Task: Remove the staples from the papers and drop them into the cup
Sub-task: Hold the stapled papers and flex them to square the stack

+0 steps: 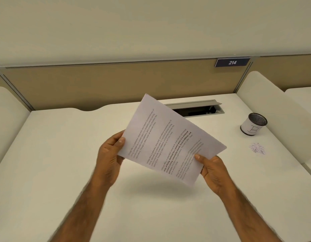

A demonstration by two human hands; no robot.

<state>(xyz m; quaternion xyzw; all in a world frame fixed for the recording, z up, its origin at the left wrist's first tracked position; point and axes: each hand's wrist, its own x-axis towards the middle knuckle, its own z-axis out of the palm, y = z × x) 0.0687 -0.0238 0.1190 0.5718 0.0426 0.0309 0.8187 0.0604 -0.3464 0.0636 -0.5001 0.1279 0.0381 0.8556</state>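
Papers [168, 137] held tilted above the bench [64, 154].
Left hand [109, 154] and right hand [212, 170] fingers pinch opposite edges; cup [254, 124] at 2 o'clock.

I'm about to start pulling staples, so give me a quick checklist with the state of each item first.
1. Papers held firmly: ok, left hand and right hand each pinch an edge, sheets lifted off the desk.
2. Staple located: cannot tell, none visible on the sheets.
3. Cup upright and open: ok.
4. Cup free to drop into: ok, it stands apart at the right.
5. Scribble mark on the desk near the cup: cannot tell what it is.
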